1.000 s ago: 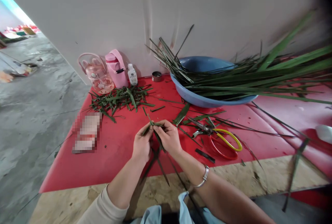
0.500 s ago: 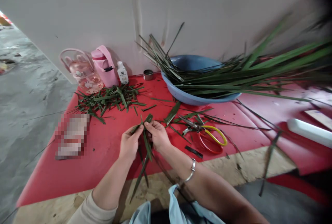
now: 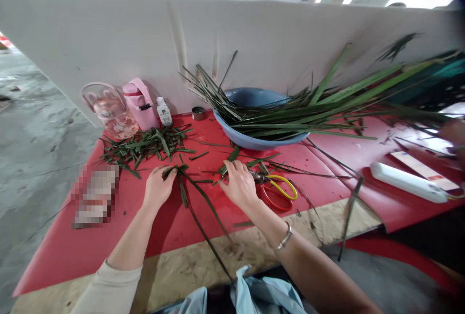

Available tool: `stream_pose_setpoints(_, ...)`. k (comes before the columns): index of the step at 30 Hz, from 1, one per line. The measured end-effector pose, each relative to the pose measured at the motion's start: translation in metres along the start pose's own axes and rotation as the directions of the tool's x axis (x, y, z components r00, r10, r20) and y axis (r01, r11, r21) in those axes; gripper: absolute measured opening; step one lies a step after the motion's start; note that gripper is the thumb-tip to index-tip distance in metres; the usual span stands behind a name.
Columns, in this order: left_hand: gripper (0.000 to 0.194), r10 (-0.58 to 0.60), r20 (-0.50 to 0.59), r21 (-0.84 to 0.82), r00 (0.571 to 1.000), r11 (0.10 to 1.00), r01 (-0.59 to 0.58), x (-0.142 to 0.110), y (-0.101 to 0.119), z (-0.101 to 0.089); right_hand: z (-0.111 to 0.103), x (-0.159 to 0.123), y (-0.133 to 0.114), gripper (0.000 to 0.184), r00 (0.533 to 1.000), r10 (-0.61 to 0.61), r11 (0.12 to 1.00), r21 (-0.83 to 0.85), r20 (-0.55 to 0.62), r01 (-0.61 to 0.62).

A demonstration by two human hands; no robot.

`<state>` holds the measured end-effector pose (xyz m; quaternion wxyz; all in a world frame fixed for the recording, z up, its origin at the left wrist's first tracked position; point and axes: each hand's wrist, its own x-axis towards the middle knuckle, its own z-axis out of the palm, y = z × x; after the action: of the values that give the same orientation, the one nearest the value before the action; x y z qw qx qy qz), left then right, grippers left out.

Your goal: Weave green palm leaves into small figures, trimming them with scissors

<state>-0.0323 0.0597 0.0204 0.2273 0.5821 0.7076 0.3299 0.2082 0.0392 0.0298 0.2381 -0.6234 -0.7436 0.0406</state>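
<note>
My left hand (image 3: 159,189) pinches a bundle of folded green leaf strips (image 3: 183,193). Long ends of the strips trail down toward the table's near edge. Apart from it, my right hand (image 3: 240,184) is palm down over loose leaf pieces (image 3: 267,159), fingers stretched out and thumb spread. A leaf scrap lies at its fingertips; whether they touch it I cannot tell. Just right of this hand lie scissors (image 3: 279,190) with one yellow and one red handle, their blades partly hidden behind the hand.
A blue basin (image 3: 250,143) full of long leaves stands at the back. Cut leaf bits (image 3: 152,144) are heaped at left, before a pink jug (image 3: 118,120), a pink bottle holder (image 3: 143,110) and a small white bottle (image 3: 164,112). A white device (image 3: 407,183) and another person's hand (image 3: 454,134) are at right.
My hands, together on the leaf strips before, have parted. The left moved left with the strips; the right let go and moved right toward the scissors. The view has tilted up.
</note>
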Motion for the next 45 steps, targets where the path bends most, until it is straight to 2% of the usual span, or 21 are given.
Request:
stream_pose_setpoints(3,0.061,-0.012,-0.103,0.002,0.995,1.0,0.013,-0.004,0.009,-0.007,0.001,0.015,0.011,0.022,0.998,-0.053,0.996,0.074,-0.034,0.055)
stream_pose_setpoints(5,0.071,0.066,-0.277,0.02,0.958,0.998,-0.063,-0.019,0.022,-0.016,-0.005,0.014,0.011,0.019,0.984,-0.057,0.969,0.229,-0.167,0.095)
stream_pose_setpoints(7,0.059,0.112,-0.397,-0.07,0.911,0.986,-0.152,-0.041,0.038,-0.019,-0.014,0.006,0.005,0.017,0.942,0.074,0.912,0.404,-0.329,0.069)
stream_pose_setpoints(8,0.05,0.105,-0.386,-0.163,0.917,0.97,-0.179,-0.053,0.047,-0.017,-0.018,0.002,0.001,0.014,0.909,0.193,0.854,0.519,-0.369,0.03)
stream_pose_setpoints(9,0.04,0.102,-0.292,-0.265,0.951,0.947,-0.183,-0.063,0.055,-0.013,-0.021,-0.003,-0.004,0.011,0.872,0.333,0.751,0.66,-0.359,-0.015)
stream_pose_setpoints(11,0.028,0.128,0.004,-0.45,0.992,0.886,-0.112,-0.079,0.068,0.002,-0.022,-0.01,-0.015,0.012,0.802,0.572,0.386,0.919,-0.17,-0.08)
stream_pose_setpoints(12,0.028,0.132,0.125,-0.508,0.983,0.86,-0.051,-0.084,0.073,0.012,-0.02,-0.014,-0.021,0.016,0.775,0.632,0.156,0.982,-0.016,-0.107)
stream_pose_setpoints(14,0.031,0.08,0.221,-0.631,0.972,0.772,0.08,-0.086,0.08,0.03,-0.012,-0.021,-0.033,0.024,0.73,0.624,-0.239,0.958,0.278,-0.161)
stream_pose_setpoints(16,0.036,0.041,0.31,-0.734,0.95,0.645,0.211,-0.083,0.083,0.042,-0.002,-0.03,-0.044,0.029,0.688,0.548,-0.457,0.859,0.476,-0.231)
stream_pose_setpoints(18,0.037,-0.004,0.386,-0.762,0.922,0.562,0.322,-0.076,0.083,0.047,0.005,-0.041,-0.053,0.03,0.685,0.435,-0.514,0.786,0.585,-0.344)
stream_pose_setpoints(21,0.034,-0.109,0.361,-0.782,0.926,0.506,0.364,-0.065,0.077,0.043,0.009,-0.056,-0.058,0.033,0.72,0.247,-0.369,0.75,0.649,-0.549)
stream_pose_setpoints(24,0.032,-0.136,0.328,-0.825,0.935,0.441,0.354,-0.056,0.068,0.033,0.003,-0.062,-0.046,0.041,0.758,0.237,-0.068,0.789,0.608,-0.611)
stream_pose_setpoints(26,0.034,-0.124,0.351,-0.832,0.928,0.414,0.37,-0.054,0.063,0.029,-0.004,-0.058,-0.03,0.035,0.82,0.342,0.215,0.812,0.458,-0.543)
stream_pose_setpoints(28,0.035,-0.112,0.381,-0.826,0.918,0.404,0.392,-0.053,0.06,0.028,-0.011,-0.051,-0.013,0.03,0.907,0.375,0.585,0.71,0.192,-0.392)
stream_pose_setpoints(30,0.036,-0.098,0.416,-0.822,0.904,0.385,0.42,-0.055,0.059,0.029,-0.016,-0.044,-0.001,0.028,0.97,0.24,0.882,0.422,-0.025,-0.207)
stream_pose_setpoints(31,0.037,-0.088,0.435,-0.821,0.896,0.369,0.435,-0.057,0.059,0.03,-0.018,-0.041,0.002,0.028,0.985,0.149,0.954,0.273,-0.082,-0.122)
stream_pose_setpoints(33,0.036,-0.066,0.468,-0.814,0.881,0.355,0.459,-0.059,0.058,0.033,-0.021,-0.038,0.002,0.037,0.992,-0.032,0.994,0.098,-0.121,0.044)
stream_pose_setpoints(35,0.036,-0.039,0.49,-0.804,0.871,0.366,0.469,-0.06,0.056,0.035,-0.022,-0.039,-0.003,0.042,0.964,-0.247,0.96,0.111,-0.095,0.257)
stream_pose_setpoints(38,0.035,0.003,0.478,-0.814,0.878,0.378,0.442,-0.061,0.053,0.036,-0.023,-0.042,-0.015,0.035,0.841,-0.538,0.803,0.267,-0.056,0.532)
stream_pose_setpoints(40,0.034,-0.001,0.476,-0.823,0.879,0.35,0.446,-0.063,0.051,0.036,-0.023,-0.042,-0.021,0.029,0.793,-0.602,0.739,0.311,-0.095,0.598)
stream_pose_setpoints(45,0.034,-0.012,0.641,-0.713,0.767,0.36,0.601,-0.066,0.052,0.031,-0.019,-0.036,-0.022,0.025,0.822,-0.521,0.775,0.276,-0.231,0.569)
